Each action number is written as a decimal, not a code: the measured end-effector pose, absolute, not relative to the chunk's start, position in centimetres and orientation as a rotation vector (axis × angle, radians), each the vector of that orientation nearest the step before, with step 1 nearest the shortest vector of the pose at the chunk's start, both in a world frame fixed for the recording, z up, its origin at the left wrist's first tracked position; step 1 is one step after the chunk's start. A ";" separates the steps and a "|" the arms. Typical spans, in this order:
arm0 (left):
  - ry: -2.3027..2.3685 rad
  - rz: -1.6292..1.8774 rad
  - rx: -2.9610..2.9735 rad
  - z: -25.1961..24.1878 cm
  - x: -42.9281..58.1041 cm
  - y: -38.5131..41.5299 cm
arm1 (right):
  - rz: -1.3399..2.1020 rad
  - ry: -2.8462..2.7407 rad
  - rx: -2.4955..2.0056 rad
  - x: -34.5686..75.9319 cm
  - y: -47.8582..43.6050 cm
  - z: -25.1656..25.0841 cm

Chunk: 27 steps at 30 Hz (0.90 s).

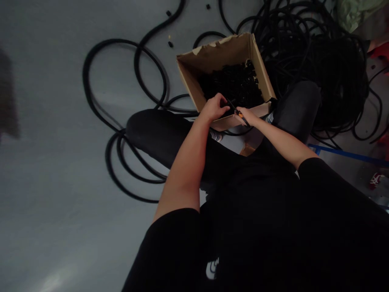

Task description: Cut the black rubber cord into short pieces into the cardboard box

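My left hand (215, 108) is curled at the near edge of a torn cardboard box (209, 61), its fingers closed round a small black piece that I cannot make out. My right hand (246, 116) is closed beside it on a thin tool with an orange and black handle (240, 114), its tip pointing toward the left hand. The box holds a heap of small black parts (234, 83). Both hands almost touch just above the box's front wall, between my knees.
Long loops of black cable (121, 121) lie on the grey floor to the left. A dense tangle of cable (322, 52) fills the upper right. My black-clad legs flank the box. A blue bar (349, 155) crosses the floor at right.
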<state>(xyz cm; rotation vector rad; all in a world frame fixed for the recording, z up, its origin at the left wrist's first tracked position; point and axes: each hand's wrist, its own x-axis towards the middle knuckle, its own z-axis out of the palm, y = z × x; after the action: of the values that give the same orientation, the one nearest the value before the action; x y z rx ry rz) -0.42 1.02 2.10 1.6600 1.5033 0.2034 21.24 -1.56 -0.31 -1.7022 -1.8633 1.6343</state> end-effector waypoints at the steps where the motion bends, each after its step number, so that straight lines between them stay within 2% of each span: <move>1: 1.506 0.195 1.664 2.1 -0.5 1.0 | 1.621 -1.861 -1.706 21.3 -1.5 -0.3; 6: 1.565 0.107 1.684 2.4 -1.3 0.6 | 1.529 -1.829 -1.754 21.8 -1.2 -0.4; 12: 1.479 0.074 1.764 0.3 -1.9 0.2 | 1.744 -1.800 -1.765 22.3 -1.8 -0.8; 19: 1.354 0.047 1.736 -2.3 -2.2 0.8 | 1.723 -1.789 -1.814 22.4 -1.6 -2.6; 27: 1.323 0.063 1.740 -3.9 -2.7 1.2 | 1.745 -1.745 -1.871 22.2 -1.9 -2.3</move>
<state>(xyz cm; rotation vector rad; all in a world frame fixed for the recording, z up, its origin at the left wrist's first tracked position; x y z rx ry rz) -2.65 1.24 -3.90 1.7396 1.3226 0.0634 22.24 -1.87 -2.34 -1.8712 -1.7449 1.7452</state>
